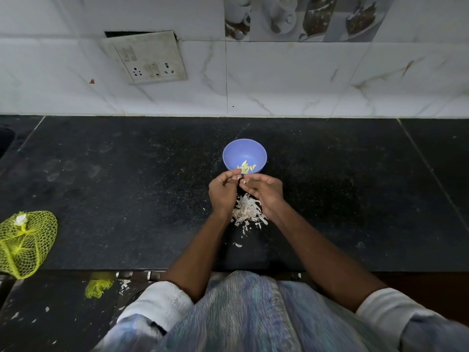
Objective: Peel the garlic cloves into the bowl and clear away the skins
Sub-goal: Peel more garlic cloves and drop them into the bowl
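Black speckled stone countertop [127, 174], slab seams visible left and right of the grip. Far side of the grip: wall of white marble-pattern tiles [291, 80]. Up and left of the grip, a grimy switch-and-socket plate [147, 58] hangs tilted, pulled away from its wall cutout. Decorative cup-print tiles [299, 17] above and right. Yellow mesh bag [25, 246] far left at the counter's near edge. Dark floor [50, 313] below, flecked with white scraps. Light dim, even.

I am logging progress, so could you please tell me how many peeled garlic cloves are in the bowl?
About 4, clustered at the near side of the blue bowl bottom, the peeled cloves overlapping; more may hide behind the fingertips.
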